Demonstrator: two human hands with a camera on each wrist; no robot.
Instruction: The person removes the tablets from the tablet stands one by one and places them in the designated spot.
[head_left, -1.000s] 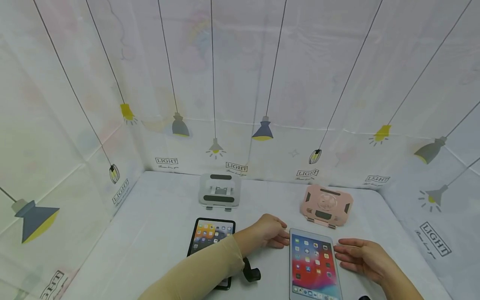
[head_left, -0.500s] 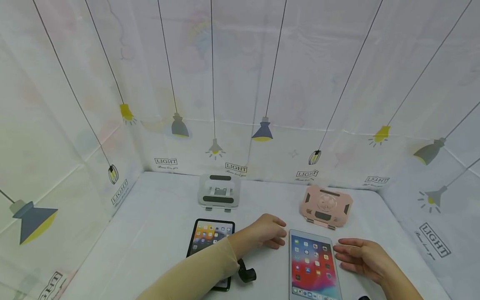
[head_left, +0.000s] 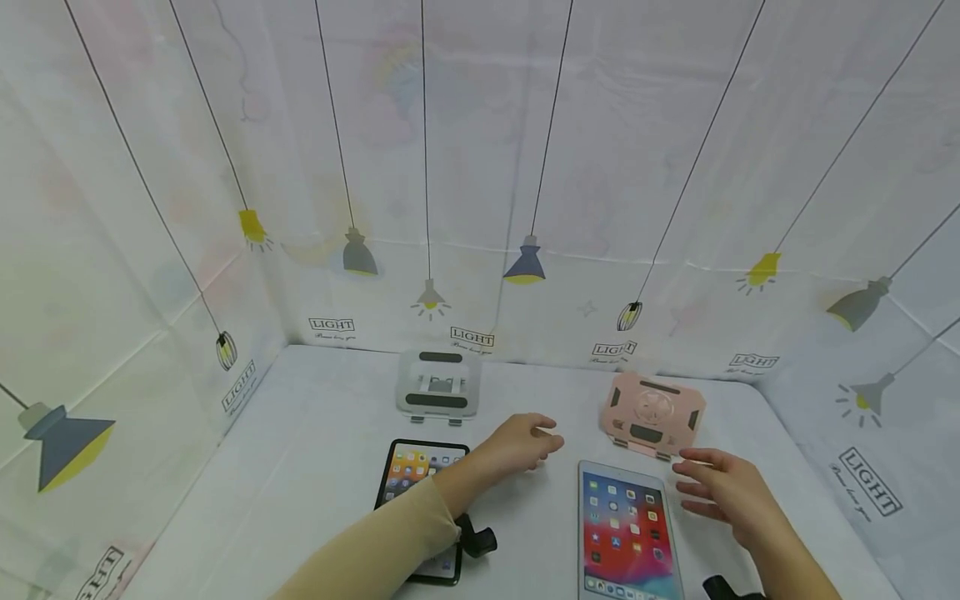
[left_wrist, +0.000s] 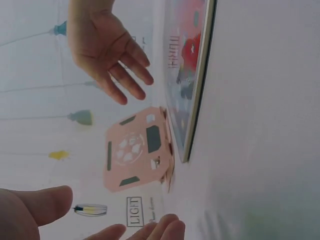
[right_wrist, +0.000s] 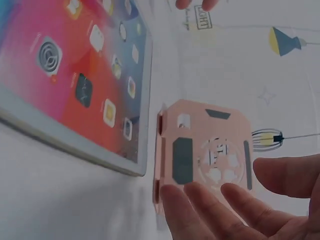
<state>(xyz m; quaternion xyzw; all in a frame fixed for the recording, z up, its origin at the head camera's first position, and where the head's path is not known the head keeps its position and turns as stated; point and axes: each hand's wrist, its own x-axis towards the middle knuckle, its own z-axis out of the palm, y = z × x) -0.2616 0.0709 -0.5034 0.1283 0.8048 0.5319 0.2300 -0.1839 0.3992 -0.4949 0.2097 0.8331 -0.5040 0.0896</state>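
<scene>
A white-framed tablet lies flat on the table with its screen lit, between my two hands. My left hand hovers to its left, apart from it, with fingers loosely bent and holding nothing. To the tablet's right, my right hand is held in the air with its fingers spread. In the right wrist view, a gap shows between my right fingers and the tablet. A black-framed tablet lies at the left, partly hidden under my left forearm.
Behind the white-framed tablet stands a pink tablet stand with dark pads. A grey tablet stand is at the back left. A lamp-printed cloth encloses the white table. Black devices sit at my wrists.
Both hands have drawn away from the sides of the white-framed tablet. My left hand has moved left and slightly up in the view; my right hand has risen a little. The tablet stays in place.
</scene>
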